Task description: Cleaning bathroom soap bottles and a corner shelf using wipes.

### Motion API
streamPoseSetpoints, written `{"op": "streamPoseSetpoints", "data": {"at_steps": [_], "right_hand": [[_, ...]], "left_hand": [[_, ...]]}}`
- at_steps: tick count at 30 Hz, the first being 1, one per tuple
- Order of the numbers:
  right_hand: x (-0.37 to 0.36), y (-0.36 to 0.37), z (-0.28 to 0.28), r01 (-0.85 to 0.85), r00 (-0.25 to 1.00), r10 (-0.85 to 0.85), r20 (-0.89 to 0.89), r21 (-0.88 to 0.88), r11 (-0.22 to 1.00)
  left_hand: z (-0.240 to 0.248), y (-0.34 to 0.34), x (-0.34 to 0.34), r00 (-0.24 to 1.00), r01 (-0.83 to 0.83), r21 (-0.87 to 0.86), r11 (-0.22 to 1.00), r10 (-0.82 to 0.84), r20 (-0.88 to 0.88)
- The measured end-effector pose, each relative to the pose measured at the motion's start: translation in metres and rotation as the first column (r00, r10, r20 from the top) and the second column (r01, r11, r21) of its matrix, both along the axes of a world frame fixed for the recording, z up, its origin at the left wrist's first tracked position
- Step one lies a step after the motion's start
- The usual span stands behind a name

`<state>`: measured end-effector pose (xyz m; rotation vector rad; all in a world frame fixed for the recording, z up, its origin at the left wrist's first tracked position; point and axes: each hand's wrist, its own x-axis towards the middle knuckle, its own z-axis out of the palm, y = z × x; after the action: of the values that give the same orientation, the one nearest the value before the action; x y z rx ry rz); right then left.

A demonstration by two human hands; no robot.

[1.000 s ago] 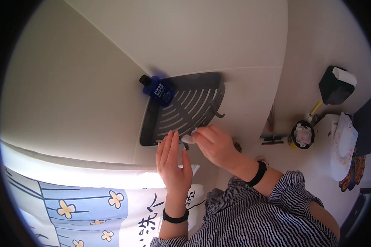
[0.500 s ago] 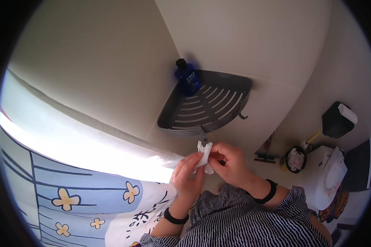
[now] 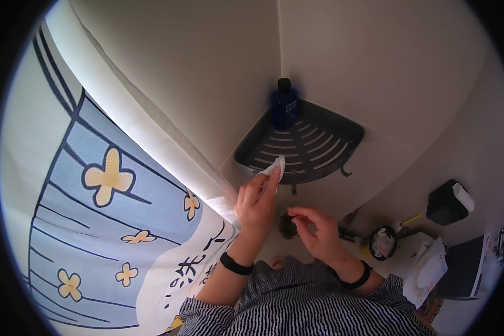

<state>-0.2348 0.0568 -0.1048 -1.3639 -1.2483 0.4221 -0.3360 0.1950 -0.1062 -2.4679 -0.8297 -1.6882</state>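
A folded white tissue (image 3: 277,164) is pinched between the fingers of my left hand (image 3: 256,203), held up at the front edge of the grey corner shelf (image 3: 297,151). Lower and to the right, my right hand (image 3: 318,235) is away from the tissue, its fingers curved with a gap between thumb and forefinger and nothing in them. A dark blue bottle (image 3: 285,106) with a black cap stands at the back corner of the slotted shelf.
A blue and white shower curtain (image 3: 117,224) with yellow flowers hangs on the left. At the right are a waste bin (image 3: 382,244) holding crumpled paper, a black wall-mounted holder (image 3: 448,203) with a white roll, and a toilet (image 3: 406,260).
My hands have parted. The left one has carried the tissue forward to the shelf edge, while the right has let go of it and dropped back. The view has turned.
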Motion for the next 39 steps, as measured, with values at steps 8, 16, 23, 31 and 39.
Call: {"op": "streamPoseSetpoints", "data": {"at_steps": [8, 16, 23, 31, 39], "right_hand": [[0.014, -0.001, -0.003, 0.036, 0.999, -0.037, -0.009, -0.075, 0.997], [0.027, 0.001, -0.014, 0.035, 0.999, -0.034, 0.022, -0.067, 0.997], [0.022, 0.019, -0.012, 0.016, 1.000, -0.017, -0.018, -0.083, 0.996], [0.025, 0.018, -0.010, -0.174, 0.983, 0.177, 0.055, -0.051, 0.983], [0.019, 0.004, -0.023, -0.388, 0.830, 0.432, 0.354, -0.189, 0.902]], "left_hand": [[-0.012, 0.002, 0.004, 0.992, -0.009, 0.153, 0.988, 0.028, -0.120], [-0.045, 0.021, -0.011, 0.992, -0.122, -0.135, 0.983, 0.118, -0.043], [-0.067, 0.004, 0.000, 0.990, 0.018, -0.139, 0.990, -0.037, -0.133], [-0.064, -0.035, -0.024, 0.999, -0.004, -0.479, 0.878, -0.013, -0.032], [-0.063, -0.116, -0.041, 0.856, 0.479, -0.859, 0.182, 0.119, 0.503]]}}
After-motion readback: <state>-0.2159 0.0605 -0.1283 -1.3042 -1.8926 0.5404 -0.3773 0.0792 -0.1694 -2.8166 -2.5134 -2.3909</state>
